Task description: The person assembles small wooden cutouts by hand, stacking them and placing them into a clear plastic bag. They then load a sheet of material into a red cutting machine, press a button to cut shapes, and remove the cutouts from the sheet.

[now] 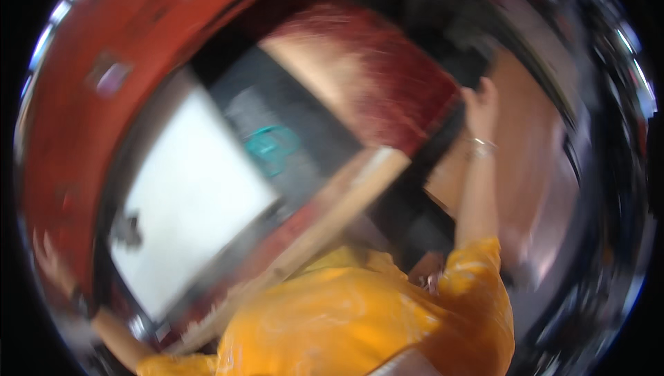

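Note:
At the far left, my left hand [50, 258] is raised with its fingers apart, near the red-orange surface [62, 134]; a dark band circles that wrist. Nothing shows in it. My right hand [482, 109] is at the right, beside the corner of a dark red panel [408, 78]. Its fingers look spread and bent a little, and a thin bracelet is on the wrist. Blur hides whether it touches the panel. Between my arms lie a white board [190, 196] with a dark patch and a teal looped item [271, 148] on a dark grey surface [304, 103].
A pale wooden edge [332, 213] runs slantwise in front of my body. To the right stands a brown sheet-like panel [529, 161]. Dark gaps separate the red panel and the brown one. Things along the right rim are too smeared to make out.

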`<state>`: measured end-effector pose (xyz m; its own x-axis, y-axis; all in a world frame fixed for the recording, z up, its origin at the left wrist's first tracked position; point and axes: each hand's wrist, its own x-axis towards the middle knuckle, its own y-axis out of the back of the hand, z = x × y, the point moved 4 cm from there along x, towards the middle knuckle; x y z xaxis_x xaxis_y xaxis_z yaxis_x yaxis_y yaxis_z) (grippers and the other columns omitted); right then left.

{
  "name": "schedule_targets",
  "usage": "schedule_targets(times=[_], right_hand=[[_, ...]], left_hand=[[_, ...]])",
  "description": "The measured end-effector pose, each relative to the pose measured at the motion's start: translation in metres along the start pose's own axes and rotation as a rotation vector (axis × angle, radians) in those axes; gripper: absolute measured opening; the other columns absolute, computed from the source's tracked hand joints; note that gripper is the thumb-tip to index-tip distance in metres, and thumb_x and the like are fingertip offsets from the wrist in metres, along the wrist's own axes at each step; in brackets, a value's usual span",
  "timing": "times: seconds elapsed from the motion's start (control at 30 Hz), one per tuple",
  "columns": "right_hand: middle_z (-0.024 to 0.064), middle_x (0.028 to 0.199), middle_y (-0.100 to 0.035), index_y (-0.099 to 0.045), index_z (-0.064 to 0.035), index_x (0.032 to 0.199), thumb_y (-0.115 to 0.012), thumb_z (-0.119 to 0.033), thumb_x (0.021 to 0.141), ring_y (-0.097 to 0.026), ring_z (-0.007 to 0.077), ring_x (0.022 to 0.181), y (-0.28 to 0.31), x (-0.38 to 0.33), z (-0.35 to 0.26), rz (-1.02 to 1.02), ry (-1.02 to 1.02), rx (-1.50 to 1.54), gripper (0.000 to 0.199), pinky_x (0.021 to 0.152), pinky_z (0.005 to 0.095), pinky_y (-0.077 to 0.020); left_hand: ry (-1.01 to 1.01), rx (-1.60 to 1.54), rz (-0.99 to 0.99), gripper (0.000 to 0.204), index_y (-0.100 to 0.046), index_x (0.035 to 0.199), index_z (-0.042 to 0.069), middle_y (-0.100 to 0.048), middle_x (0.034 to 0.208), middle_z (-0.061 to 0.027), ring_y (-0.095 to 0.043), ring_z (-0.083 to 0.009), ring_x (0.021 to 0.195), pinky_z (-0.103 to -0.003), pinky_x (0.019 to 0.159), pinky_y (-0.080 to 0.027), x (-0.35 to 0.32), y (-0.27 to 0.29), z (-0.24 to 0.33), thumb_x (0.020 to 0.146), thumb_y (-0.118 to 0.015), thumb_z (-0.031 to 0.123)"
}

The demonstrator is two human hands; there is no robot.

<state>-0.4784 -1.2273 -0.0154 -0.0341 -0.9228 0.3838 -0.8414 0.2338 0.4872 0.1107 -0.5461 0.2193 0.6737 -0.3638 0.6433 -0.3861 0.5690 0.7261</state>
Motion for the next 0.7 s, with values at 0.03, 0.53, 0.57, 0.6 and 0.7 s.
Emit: schedule_targets(times=[0.03, 0.53, 0.57, 0.6, 0.7], right_hand=[[0.0153, 0.121, -0.054, -0.046, 0.0012, 0.127, -0.063, -0.010, 0.084, -0.053, 0.0244, 0.109, -0.017, -0.005, -0.036, -0.146, 0.077, 0.109, 0.047, 0.093, 0.0336, -0.0430], [0.0223, 0.135, -0.037, -0.044, -0.0062, 0.128, -0.075, -0.038, 0.068, -0.035, 0.0416, 0.125, -0.282, -0.459, -0.440, -1.239, 1.160, 0.291, 0.075, 0.102, 0.0472, -0.0313], [0.0228, 0.135, -0.037, -0.045, -0.0066, 0.127, -0.076, -0.041, 0.066, -0.037, 0.0421, 0.123, -0.291, -0.479, -0.451, -1.207, 1.183, 0.229, 0.077, 0.101, 0.0482, -0.0314], [0.0232, 0.135, -0.037, -0.045, -0.0069, 0.127, -0.076, -0.044, 0.064, -0.038, 0.0426, 0.121, -0.302, -0.496, -0.461, -1.180, 1.198, 0.131, 0.079, 0.100, 0.0492, -0.0315], [0.0241, 0.136, -0.035, -0.046, -0.0085, 0.127, -0.075, -0.039, 0.063, -0.042, 0.0407, 0.117, -0.324, -0.526, -0.480, -1.204, 1.195, 0.021, 0.076, 0.098, 0.0472, -0.0329]], left_hand=[[0.055, -0.067, 0.036, 0.037, -0.051, 0.126, 0.003, -0.053, 0.126, -0.0135, -0.050, -0.0236, 0.115, -0.034, 0.098, -0.038, -0.021, -0.002, 0.011, 0.092, -0.053, 0.017], [0.445, 0.218, -0.086, 0.041, -0.052, 0.119, 0.005, -0.052, 0.122, -0.0151, -0.044, -0.0319, 0.119, -0.045, 0.103, -0.028, -0.261, -0.140, -0.007, 0.081, -0.061, 0.016], [0.443, 0.197, -0.072, 0.041, -0.052, 0.120, 0.005, -0.052, 0.122, -0.0144, -0.044, -0.0316, 0.119, -0.045, 0.103, -0.028, -0.260, -0.140, -0.007, 0.081, -0.061, 0.017], [0.384, 0.182, -0.002, 0.042, -0.052, 0.120, 0.006, -0.052, 0.122, -0.0138, -0.044, -0.0314, 0.119, -0.046, 0.103, -0.028, -0.258, -0.137, -0.005, 0.081, -0.061, 0.017], [0.428, 0.127, -0.019, 0.042, -0.052, 0.120, 0.006, -0.052, 0.122, -0.0134, -0.044, -0.0313, 0.119, -0.045, 0.102, -0.029, -0.254, -0.134, -0.008, 0.081, -0.061, 0.017]])
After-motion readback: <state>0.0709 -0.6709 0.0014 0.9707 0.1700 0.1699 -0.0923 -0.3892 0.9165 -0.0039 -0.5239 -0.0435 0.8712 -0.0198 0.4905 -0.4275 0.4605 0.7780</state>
